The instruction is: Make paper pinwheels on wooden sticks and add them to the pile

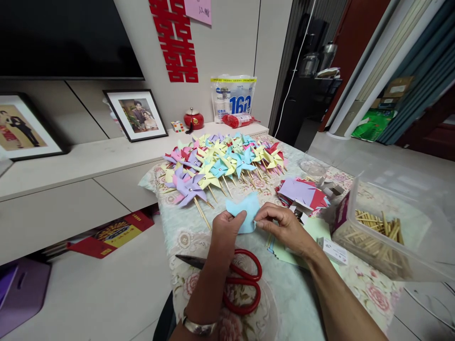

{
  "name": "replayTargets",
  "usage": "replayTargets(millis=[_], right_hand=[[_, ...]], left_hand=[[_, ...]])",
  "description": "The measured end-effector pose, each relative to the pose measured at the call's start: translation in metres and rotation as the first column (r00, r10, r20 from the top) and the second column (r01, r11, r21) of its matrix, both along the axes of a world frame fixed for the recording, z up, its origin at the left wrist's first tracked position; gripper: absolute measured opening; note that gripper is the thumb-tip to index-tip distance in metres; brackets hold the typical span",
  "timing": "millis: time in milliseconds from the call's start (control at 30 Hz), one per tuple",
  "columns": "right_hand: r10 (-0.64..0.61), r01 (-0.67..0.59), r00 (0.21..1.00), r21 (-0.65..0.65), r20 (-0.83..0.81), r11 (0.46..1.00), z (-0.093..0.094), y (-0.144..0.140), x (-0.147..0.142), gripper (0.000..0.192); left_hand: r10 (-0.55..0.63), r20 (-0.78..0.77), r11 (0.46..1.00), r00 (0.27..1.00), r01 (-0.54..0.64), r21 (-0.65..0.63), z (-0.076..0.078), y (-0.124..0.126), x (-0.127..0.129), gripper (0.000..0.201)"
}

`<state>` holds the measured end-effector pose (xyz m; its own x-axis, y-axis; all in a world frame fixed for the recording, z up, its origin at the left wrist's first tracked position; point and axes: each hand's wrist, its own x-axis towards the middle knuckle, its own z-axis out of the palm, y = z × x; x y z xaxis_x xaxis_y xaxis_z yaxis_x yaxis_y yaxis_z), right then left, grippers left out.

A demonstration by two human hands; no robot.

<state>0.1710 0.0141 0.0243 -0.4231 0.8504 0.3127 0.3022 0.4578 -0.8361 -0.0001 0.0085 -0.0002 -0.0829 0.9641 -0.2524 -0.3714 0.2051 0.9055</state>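
Observation:
A light blue paper piece point(249, 206) is held above the table between my two hands. My left hand point(227, 226) grips its lower left part, thumb lying on top. At its right edge, my right hand point(279, 222) pinches with thumb and forefinger; whether something small sits between those fingertips is too fine to make out. Under my left forearm lie red-handled scissors point(245, 284), partly hidden by the arm. Beyond the paper, many finished paper pinwheels point(220, 163) on sticks lie in a colourful heap.
Cut purple and red paper sheets point(302, 193) lie right of the heap. Green sheets point(289, 253) and a small white box point(333, 251) sit near my right forearm. A clear plastic bin point(377, 237) holds wooden sticks. A white cabinet point(81, 166) stands along the wall.

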Motion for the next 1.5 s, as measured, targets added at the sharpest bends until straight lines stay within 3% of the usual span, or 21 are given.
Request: replayTargets(millis=[267,600,1000,1500], right_hand=[[-0.105,0.111,0.993,-0.107,0.061,0.988,-0.001,-0.002,-0.005,0.013],[-0.244,0.253,0.964,-0.078,0.108,0.964,-0.007,-0.001,-0.012,0.013],[-0.295,0.294,0.943,0.035,0.156,0.955,-0.011,-0.001,-0.014,0.014],[-0.308,0.311,0.936,0.01,0.17,0.95,-0.012,-0.001,-0.015,0.014]], left_hand=[[-0.002,-0.083,1.0,0.997,0.003,0.012,0.004,-0.001,0.005,0.023],[-0.023,-0.108,1.0,0.994,0.022,-0.007,0.005,-0.004,0.008,0.017],[-0.021,-0.155,1.0,0.988,0.02,-0.003,0.004,-0.003,0.008,0.019],[-0.04,-0.249,0.999,0.968,0.042,0.002,-0.001,-0.001,0.01,0.024]])
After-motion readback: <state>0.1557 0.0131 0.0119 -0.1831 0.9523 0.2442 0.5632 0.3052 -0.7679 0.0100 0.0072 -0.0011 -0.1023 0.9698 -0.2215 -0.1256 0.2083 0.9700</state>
